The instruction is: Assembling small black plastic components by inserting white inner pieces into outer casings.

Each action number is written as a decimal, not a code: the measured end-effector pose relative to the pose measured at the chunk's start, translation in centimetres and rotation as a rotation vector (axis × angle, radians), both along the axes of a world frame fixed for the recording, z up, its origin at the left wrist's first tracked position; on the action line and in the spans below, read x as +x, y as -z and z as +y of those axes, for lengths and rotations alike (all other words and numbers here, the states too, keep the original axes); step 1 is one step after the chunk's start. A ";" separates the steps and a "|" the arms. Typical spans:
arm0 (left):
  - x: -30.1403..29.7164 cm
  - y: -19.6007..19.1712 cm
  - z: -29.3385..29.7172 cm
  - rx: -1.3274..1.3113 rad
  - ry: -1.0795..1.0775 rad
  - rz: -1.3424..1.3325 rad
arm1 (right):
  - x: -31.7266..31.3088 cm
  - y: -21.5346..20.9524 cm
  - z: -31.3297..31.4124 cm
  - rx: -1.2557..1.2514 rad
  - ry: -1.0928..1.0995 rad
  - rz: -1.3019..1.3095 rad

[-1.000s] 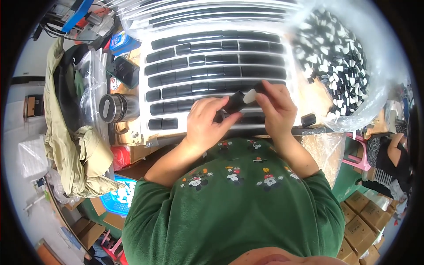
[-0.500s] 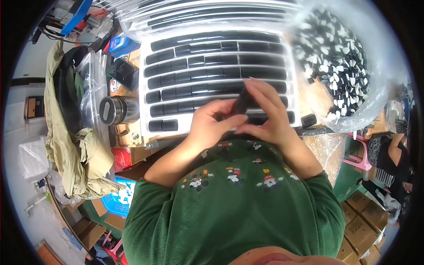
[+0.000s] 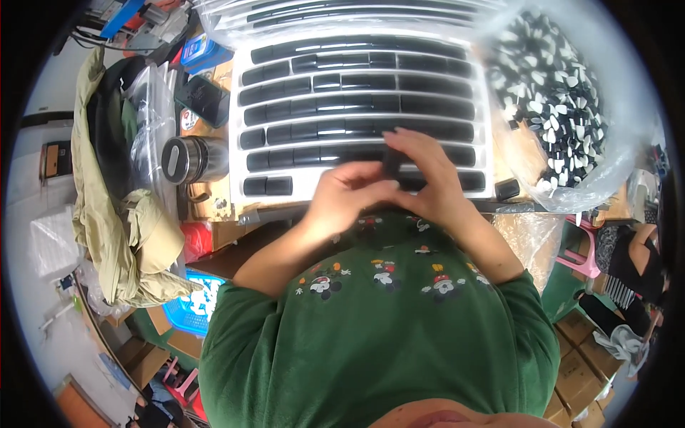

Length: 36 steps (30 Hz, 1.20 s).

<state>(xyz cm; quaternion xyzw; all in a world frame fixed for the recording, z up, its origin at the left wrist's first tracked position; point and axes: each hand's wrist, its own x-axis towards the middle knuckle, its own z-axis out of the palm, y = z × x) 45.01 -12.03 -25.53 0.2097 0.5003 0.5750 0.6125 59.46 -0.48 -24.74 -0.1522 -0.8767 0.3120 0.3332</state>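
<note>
Over the front of the white tray (image 3: 303, 189), my two hands meet around a short black cylindrical tube (image 3: 391, 162), held upright. My left hand (image 3: 349, 196) is closed on its lower part, with thumb and curled fingers pressed together. On the other side, my right hand (image 3: 435, 175) curves round it, its fingertips at the top and its thumb near the left thumb. My fingers hide much of the tube. Rows of glossy black cylinders (image 3: 342, 130) lie end to end in the tray's grooves. The front row shows a bare stretch beside two pieces (image 3: 267, 186) at its left end.
A clear plastic bag (image 3: 606, 167) of small black-and-white parts (image 3: 556, 118) stands at right, with one loose black piece (image 3: 507, 189) beside the tray. At left are a lidded jar (image 3: 193, 160), a phone (image 3: 203, 98) and a draped khaki jacket (image 3: 100, 235).
The tube has gone from leaning to more upright, and my right fingers have shifted slightly left over its top. The whole view has moved slightly, so the tray sits a little higher.
</note>
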 end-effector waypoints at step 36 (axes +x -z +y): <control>-2.3 0.4 2.6 0.563 -0.203 1.261 | 12.5 4.3 13.0 -0.196 1.212 -0.284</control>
